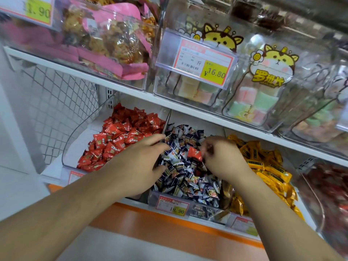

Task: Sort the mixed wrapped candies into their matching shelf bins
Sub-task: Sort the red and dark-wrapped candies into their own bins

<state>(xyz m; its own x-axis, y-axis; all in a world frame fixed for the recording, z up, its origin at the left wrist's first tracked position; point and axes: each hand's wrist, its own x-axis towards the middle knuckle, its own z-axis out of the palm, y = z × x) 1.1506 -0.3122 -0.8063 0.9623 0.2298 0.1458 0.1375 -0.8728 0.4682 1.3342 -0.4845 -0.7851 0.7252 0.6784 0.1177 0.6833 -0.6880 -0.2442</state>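
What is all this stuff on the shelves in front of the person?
red candies: many, red, lower left bin
blue-and-white candies: many, middle bin
stray red candy: one, over middle bin, pinched by the right hand
yellow candies: many, lower right bin
pastel sweets: several clear packs, upper shelf
pink snack bags: several, upper left
price tag: 16.80, upper bin
left hand: fingers in middle bin
right hand: over middle bin

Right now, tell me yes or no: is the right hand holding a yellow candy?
No, the right hand pinches a red candy above the blue-and-white bin.
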